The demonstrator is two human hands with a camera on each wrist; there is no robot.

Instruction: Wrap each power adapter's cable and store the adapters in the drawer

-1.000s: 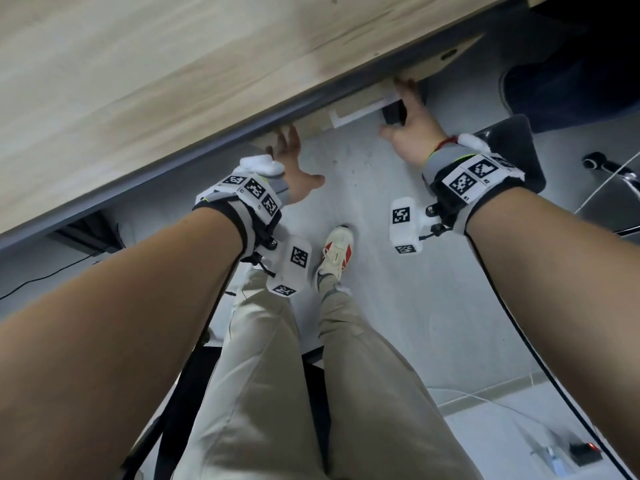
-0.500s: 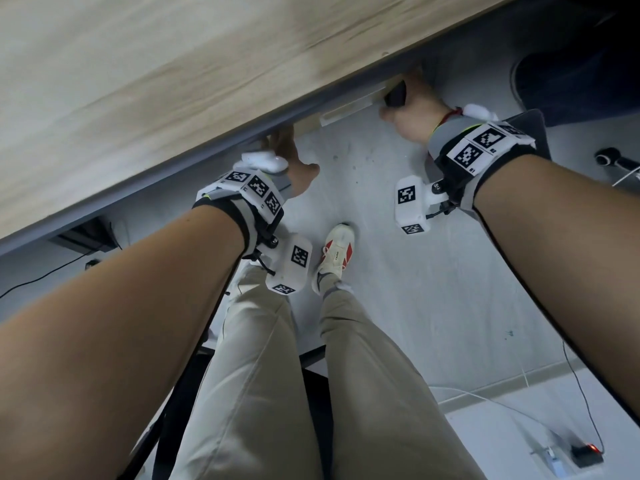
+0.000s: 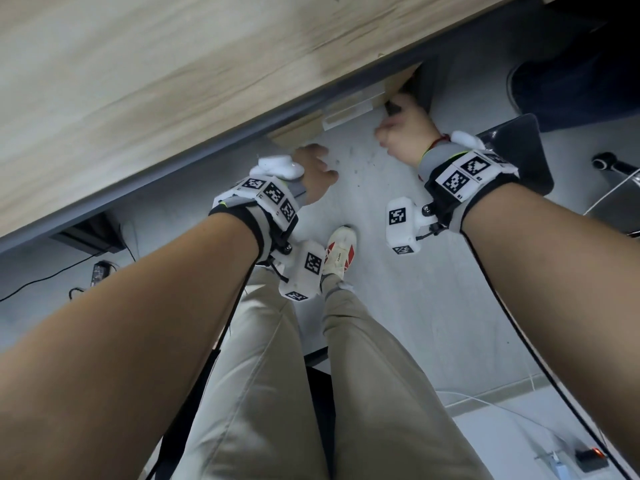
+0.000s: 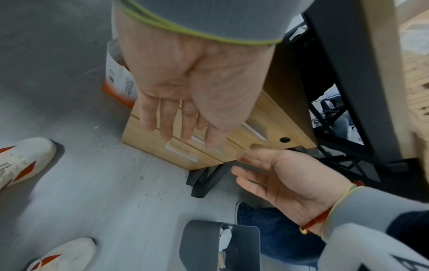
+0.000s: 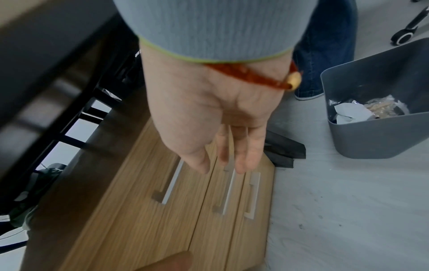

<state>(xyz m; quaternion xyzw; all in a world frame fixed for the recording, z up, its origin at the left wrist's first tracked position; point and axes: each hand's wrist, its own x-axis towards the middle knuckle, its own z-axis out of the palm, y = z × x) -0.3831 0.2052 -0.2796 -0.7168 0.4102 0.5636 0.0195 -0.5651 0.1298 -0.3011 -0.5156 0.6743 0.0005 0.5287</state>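
Two hands down at the drawer unit [image 5: 162,210] under the desk [image 3: 173,81] — neither holds anything. My left hand [image 4: 185,88] hangs with fingers straight and relaxed, just in front of the wooden drawer fronts; its fingertips [image 4: 167,135] sit over a silver handle [image 4: 181,153], contact unclear. My right hand [image 5: 209,113] is also slack, fingers extended, hovering near the handles; motion blur on the fingers. All three drawer fronts in the right wrist view look flush — shut. No adapter visible in any view, so I can't tell where they are. Grey waste bin [image 5: 376,102] stands to the right of my right hand, on the floor, apart from the drawers. My white-and-red shoe [image 3: 341,251] is below both wrists in the head view.
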